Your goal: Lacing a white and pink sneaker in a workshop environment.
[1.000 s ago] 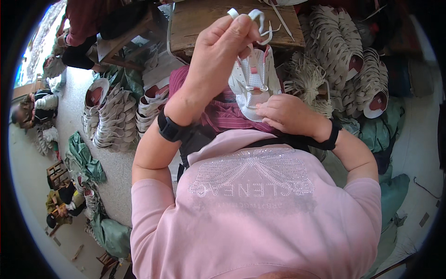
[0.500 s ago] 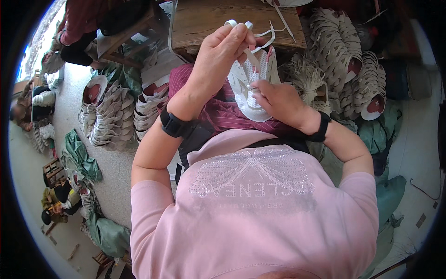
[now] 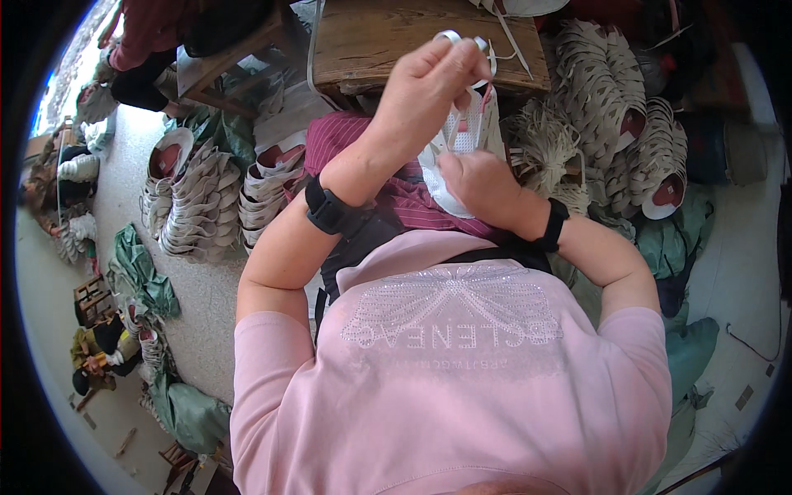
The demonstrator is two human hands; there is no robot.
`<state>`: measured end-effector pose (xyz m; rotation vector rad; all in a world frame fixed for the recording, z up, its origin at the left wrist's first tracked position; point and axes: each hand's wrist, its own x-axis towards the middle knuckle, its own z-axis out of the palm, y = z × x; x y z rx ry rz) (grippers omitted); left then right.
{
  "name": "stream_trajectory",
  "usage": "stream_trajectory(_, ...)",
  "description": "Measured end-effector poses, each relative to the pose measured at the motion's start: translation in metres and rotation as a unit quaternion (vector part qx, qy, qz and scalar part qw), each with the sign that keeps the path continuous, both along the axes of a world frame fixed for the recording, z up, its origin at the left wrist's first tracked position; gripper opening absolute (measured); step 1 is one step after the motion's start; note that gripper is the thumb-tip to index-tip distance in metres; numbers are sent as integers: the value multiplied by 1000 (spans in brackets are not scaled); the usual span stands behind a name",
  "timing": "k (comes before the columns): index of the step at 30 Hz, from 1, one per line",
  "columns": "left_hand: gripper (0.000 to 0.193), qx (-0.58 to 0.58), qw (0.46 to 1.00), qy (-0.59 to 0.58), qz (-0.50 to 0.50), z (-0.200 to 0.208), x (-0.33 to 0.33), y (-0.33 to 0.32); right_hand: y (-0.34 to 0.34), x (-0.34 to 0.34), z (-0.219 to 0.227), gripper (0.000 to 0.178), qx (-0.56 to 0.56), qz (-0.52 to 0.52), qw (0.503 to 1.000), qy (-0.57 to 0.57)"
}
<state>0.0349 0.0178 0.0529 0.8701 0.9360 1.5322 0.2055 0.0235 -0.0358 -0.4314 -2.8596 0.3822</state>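
Observation:
A white mesh shoe upper (image 3: pixel 468 139) with a pinkish-red inside lies on my lap, its rounded toe toward me. Above it my left hand (image 3: pixel 433 87) is raised, thumb and fingers pinched on a flat white shoelace (image 3: pixel 448 35), which loops out past the fingertips. My right hand (image 3: pixel 483 183) is closed at the right side of the upper, with curled fingers over its front; it grips the shoe there, though the exact hold is hidden. Beneath the upper lies maroon striped cloth (image 3: pixel 342 136).
Ahead stands a wooden table (image 3: pixel 396 41) with a loose lace. To the right are a bundle of pale laces (image 3: pixel 544 144) and stacked shoe uppers (image 3: pixel 590 74). More stacks (image 3: pixel 194 210) stand on the left floor, near green sacks (image 3: pixel 144 272). Other people sit at far left.
My left hand has moved right and slightly up with the lace. My right hand has closed further and shifted slightly right, and the shoe upper has shifted right and turned a little.

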Motion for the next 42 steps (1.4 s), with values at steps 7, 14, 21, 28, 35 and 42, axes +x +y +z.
stream_trajectory(7, 29, 51, 998, 21, 12, 22, 2, -30, 0, 8, 10, 11, -7, 100, 994, 38)
stream_trajectory(14, 31, -8, 999, 22, 27, 6, -27, -24, 4, 13, 16, 20, -125, 44, 990, 37)
stream_trajectory(21, 27, -5, 1000, -14, 12, 12, -16, -23, 26, -16, 47, 30, -262, -78, 954, 120)
stream_trajectory(28, 29, -1, 960, -278, 19, -3, -80, -27, 86, -5, 108, 28, -675, -51, 671, 304)
stream_trajectory(35, 38, -2, 917, -391, 79, -31, -175, -71, 171, 82, 138, 20, -696, -78, 484, 524)
stream_trajectory(42, 33, -53, 904, -320, 277, -68, -235, -114, 214, 173, 109, 21, -639, -234, 474, 558)
